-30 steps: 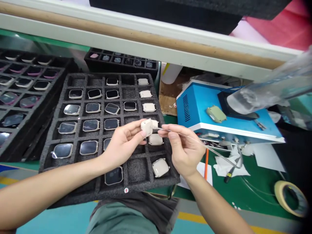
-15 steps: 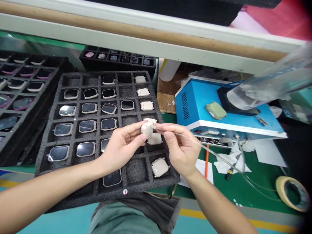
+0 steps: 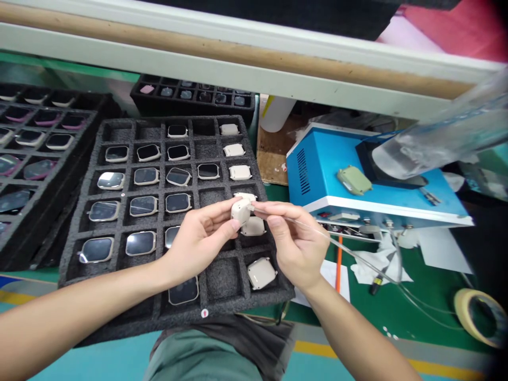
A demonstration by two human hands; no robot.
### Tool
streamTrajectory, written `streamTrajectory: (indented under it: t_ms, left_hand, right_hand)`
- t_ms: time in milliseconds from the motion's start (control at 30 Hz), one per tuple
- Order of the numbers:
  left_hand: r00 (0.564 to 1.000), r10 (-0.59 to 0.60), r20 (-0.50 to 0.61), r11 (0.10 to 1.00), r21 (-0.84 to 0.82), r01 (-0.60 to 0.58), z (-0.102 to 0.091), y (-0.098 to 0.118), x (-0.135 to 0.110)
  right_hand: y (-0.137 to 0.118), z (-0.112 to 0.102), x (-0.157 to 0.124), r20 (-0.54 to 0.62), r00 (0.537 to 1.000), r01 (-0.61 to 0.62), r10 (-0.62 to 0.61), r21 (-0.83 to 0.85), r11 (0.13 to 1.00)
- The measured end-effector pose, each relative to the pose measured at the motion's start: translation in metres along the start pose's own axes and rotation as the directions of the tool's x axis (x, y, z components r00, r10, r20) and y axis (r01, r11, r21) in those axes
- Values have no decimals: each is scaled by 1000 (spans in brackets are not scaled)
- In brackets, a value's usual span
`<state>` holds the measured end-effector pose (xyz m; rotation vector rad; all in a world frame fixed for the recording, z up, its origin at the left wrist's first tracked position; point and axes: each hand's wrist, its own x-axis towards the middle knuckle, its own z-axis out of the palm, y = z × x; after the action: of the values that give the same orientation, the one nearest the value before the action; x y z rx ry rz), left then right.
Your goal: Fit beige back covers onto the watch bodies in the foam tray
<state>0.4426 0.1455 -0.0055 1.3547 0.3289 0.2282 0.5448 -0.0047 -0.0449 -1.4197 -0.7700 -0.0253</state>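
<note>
My left hand (image 3: 198, 241) pinches a small cream watch case (image 3: 240, 210) between thumb and fingers, held above a black foam tray (image 3: 222, 288). My right hand (image 3: 296, 246) is closed on the end of a thin clear tube (image 3: 349, 251), with its tip pressed against the case. The tube trails right toward the blue machine (image 3: 317, 169). The tray's cells hold several watch cases, some face up with dark screens (image 3: 143, 243), some cream backs up (image 3: 261, 272).
More black trays with watch parts lie at the left (image 3: 35, 143) and at the back (image 3: 190, 95). A green watch case (image 3: 353, 180) rests on the blue machine. A tape roll (image 3: 478, 315), white tissues (image 3: 375, 264) and an orange-handled tool (image 3: 338, 264) lie on the green mat.
Both hands stayed together around the cream case, with only slight shifts; the view moved a little. The tube tip remains at the case.
</note>
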Motion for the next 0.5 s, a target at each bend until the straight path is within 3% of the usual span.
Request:
streamTrajectory:
  t_ms: [500]
  left_hand:
    - [1000, 1, -14, 1000, -2, -1, 0, -1, -1]
  right_hand:
    - [-1, 0, -1, 17, 1000, 4, -5, 35, 999]
